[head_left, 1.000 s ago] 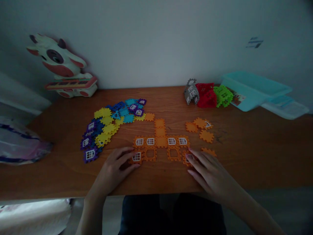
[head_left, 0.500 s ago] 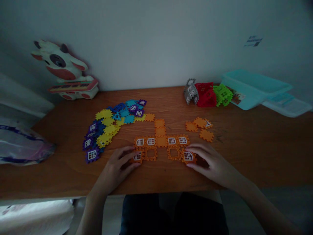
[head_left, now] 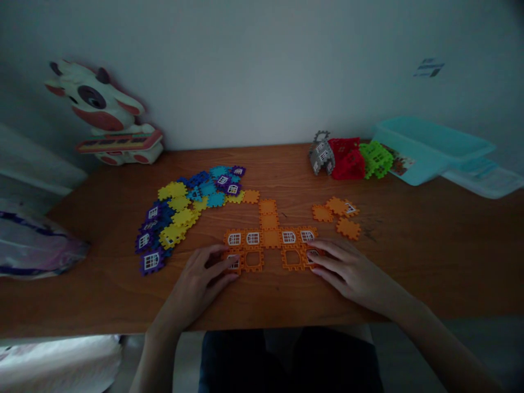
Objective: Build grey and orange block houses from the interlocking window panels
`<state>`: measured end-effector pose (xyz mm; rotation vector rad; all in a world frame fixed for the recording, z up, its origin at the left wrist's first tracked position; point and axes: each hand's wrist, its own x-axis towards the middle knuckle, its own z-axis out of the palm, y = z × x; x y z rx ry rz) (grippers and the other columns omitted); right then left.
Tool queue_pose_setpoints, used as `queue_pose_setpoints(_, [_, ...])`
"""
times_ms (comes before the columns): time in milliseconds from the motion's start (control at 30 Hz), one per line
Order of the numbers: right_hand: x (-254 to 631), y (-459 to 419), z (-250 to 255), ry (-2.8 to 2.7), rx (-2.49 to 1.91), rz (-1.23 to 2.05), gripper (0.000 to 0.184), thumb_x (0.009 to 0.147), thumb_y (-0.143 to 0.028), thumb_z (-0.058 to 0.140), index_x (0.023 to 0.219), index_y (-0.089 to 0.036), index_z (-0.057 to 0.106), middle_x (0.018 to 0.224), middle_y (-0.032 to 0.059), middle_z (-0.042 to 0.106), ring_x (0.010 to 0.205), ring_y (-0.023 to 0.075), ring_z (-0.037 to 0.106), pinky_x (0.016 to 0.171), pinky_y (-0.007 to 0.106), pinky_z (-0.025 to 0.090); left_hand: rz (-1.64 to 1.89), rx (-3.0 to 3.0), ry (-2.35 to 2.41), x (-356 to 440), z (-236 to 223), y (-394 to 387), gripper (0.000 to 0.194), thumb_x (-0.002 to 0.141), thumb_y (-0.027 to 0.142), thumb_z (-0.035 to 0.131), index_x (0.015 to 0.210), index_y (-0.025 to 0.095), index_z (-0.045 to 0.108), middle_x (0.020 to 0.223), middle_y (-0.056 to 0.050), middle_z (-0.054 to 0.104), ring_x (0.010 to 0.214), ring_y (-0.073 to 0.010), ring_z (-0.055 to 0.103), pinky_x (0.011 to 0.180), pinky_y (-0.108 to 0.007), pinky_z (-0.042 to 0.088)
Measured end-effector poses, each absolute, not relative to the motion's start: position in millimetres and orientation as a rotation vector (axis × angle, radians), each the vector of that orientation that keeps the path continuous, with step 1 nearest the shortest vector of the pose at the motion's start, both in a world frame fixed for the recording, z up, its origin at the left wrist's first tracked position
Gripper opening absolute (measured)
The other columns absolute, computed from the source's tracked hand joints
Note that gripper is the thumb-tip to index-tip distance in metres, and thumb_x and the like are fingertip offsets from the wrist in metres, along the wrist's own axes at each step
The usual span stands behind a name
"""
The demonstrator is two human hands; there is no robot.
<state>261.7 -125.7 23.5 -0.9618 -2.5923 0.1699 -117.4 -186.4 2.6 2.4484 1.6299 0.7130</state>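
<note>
Orange interlocking tiles lie flat on the wooden table, joined in a T-like shape around a plain centre tile [head_left: 271, 238]. At the lower left end, my left hand [head_left: 200, 281] has its fingers and thumb around an orange window tile [head_left: 234, 263], partly covering it. My right hand [head_left: 347, 273] grips another orange window tile [head_left: 313, 255] at the lower right end, its fingers hiding most of it. Between the hands are two open-frame orange tiles, the left frame tile [head_left: 253, 268] and the right frame tile [head_left: 293, 267].
Loose orange tiles [head_left: 347, 228] lie to the right. Yellow, blue and purple tiles [head_left: 180, 218] are heaped at left. Behind stand grey, red [head_left: 347, 158] and green tile pieces beside a turquoise bin [head_left: 429, 144]. A cow toy keyboard [head_left: 118, 143] and a plastic bag [head_left: 36, 240] are at left.
My right hand has pushed its window tile up and left, against the neighbouring frame tile and the row above. The left window tile sits slightly further right, closer against its frame tile.
</note>
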Motion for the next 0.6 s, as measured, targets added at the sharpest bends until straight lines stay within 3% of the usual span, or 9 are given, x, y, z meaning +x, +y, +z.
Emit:
queue_pose_setpoints(300, [261,-130,17,-2.578,-0.965,0.129,0.039,0.103,-0.027,0.051,0.141,-0.026,0.060,0.138,0.0063,0.067,0.127,0.0262,0.063,0.106,0.049,0.055,0.637,2.462,1.653,-113,8,-188,0.032,0.099,0.036,0.058,0.130,0.034,0.067,0.135,-0.008,0.056,0.121,-0.0276,0.057,0.102,-0.050,0.055])
queue_pose_setpoints(467, [262,-129,16,-2.661,-0.865,-0.025,0.037,0.102,-0.019,0.043,0.128,-0.022,0.069,0.134,0.0122,0.069,0.125,0.0320,0.064,0.097,0.054,0.059,0.603,2.495,1.619,-111,13,-186,0.034,0.100,0.032,0.058,0.133,0.034,0.064,0.136,-0.008,0.053,0.122,-0.0267,0.054,0.104,-0.050,0.054])
queue_pose_setpoints(600, [264,-127,11,-2.660,-0.826,-0.013,0.041,0.100,-0.013,0.043,0.130,-0.022,0.069,0.143,0.0114,0.063,0.130,0.0311,0.061,0.101,0.053,0.058,0.551,2.549,1.589,-112,17,-182,0.031,0.100,0.030,0.058,0.130,0.033,0.067,0.136,-0.009,0.053,0.124,-0.0275,0.052,0.104,-0.052,0.053])
